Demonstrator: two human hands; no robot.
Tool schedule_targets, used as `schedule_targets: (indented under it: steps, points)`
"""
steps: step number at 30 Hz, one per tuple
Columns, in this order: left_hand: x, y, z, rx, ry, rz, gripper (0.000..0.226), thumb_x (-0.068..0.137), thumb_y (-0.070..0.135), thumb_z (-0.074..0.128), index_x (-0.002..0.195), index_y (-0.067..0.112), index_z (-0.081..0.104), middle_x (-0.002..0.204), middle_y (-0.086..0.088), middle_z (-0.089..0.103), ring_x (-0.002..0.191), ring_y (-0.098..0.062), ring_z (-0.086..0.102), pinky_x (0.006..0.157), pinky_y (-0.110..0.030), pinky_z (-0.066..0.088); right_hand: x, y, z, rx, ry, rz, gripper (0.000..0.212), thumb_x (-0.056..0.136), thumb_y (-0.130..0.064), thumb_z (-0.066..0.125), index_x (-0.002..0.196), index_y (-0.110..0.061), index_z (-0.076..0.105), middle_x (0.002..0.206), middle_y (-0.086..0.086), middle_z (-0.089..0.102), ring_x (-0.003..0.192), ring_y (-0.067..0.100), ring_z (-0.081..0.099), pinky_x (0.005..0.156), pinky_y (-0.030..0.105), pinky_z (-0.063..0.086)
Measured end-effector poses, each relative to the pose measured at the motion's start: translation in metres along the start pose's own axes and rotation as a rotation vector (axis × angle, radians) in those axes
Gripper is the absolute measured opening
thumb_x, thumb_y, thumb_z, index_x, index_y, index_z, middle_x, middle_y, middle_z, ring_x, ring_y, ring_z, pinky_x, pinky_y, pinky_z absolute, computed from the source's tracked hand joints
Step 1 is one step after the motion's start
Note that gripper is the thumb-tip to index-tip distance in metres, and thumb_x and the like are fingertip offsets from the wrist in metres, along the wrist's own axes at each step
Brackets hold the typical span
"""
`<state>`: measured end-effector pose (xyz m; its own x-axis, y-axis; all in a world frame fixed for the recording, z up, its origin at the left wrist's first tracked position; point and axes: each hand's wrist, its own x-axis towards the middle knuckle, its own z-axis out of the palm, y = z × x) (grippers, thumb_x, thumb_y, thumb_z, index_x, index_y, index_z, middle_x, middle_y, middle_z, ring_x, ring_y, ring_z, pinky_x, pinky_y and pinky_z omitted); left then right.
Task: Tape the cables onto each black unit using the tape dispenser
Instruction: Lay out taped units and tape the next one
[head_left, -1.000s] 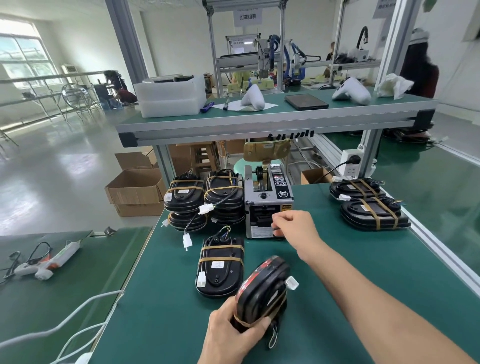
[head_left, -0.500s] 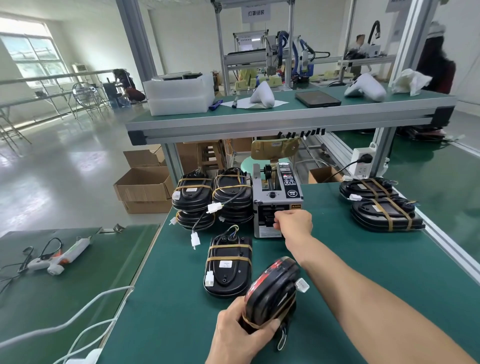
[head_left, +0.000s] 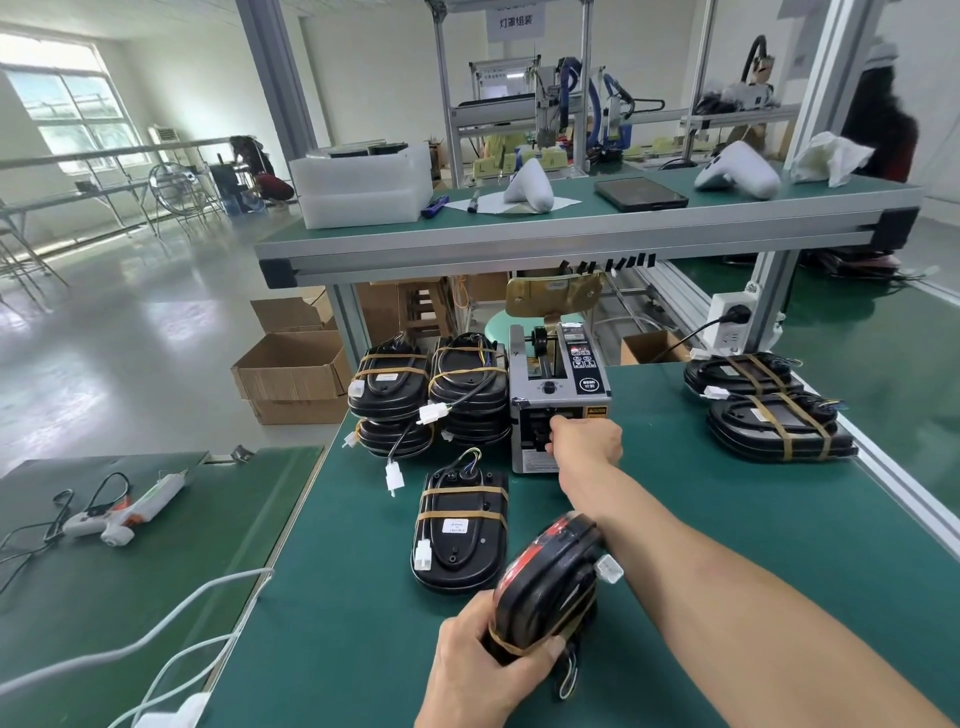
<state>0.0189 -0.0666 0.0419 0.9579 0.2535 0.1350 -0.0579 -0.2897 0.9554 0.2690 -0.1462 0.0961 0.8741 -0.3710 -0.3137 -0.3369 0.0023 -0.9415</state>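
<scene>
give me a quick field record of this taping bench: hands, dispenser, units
left hand: grips a black unit tilted on edge, near front of table
right hand: at the tape dispenser outlet, fingers curled; tape piece not visible
flat unit: lies taped beside the held one
left stack: taped units, left of dispenser
right pile: taped units, far right
table: green mat

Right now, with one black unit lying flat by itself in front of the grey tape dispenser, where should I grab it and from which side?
Judging by its pose, take the flat black oval unit with two tan tape bands across its narrow width, from above. The bare stretch between the bands looks easiest, clear of the white connector on its left edge.
</scene>
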Motion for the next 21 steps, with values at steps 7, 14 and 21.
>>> schedule_targets:
  steps: [7, 14, 21]
  points:
    - [0.0, -0.006, 0.0, -0.003, -0.007, -0.014, 0.046, 0.066, 0.044, 0.091, 0.11, 0.032, 0.081, 0.086, 0.001, 0.082, 0.077, -0.002, 0.071, 0.078, -0.028, 0.059, -0.001, 0.0, -0.001, -0.076, -0.002, -0.025, 0.013, 0.079, -0.025, 0.079, 0.071, -0.019, 0.071, 0.081, 0.005, 0.077, 0.076, 0.029, 0.076, 0.082, 0.045, 0.063]
    - [0.001, -0.012, 0.001, -0.006, -0.005, -0.015, 0.046, 0.067, 0.043, 0.093, 0.109, 0.028, 0.082, 0.085, 0.002, 0.081, 0.076, -0.001, 0.07, 0.076, -0.026, 0.056, -0.024, 0.015, -0.04, 0.021, -0.246, 0.055, 0.012, 0.087, -0.014, 0.074, 0.076, -0.008, 0.075, 0.068, 0.002, 0.075, 0.071, 0.02, 0.072, 0.071, 0.031, 0.051]
    - [0.001, -0.014, 0.001, -0.004, 0.004, -0.008, 0.041, 0.07, 0.044, 0.092, 0.105, 0.026, 0.082, 0.09, -0.001, 0.081, 0.081, -0.007, 0.072, 0.079, -0.033, 0.059, -0.087, 0.003, -0.13, 0.238, -0.607, -0.076, 0.014, 0.088, -0.029, 0.076, 0.075, -0.026, 0.078, 0.094, 0.003, 0.078, 0.095, 0.014, 0.074, 0.093, 0.037, 0.052]
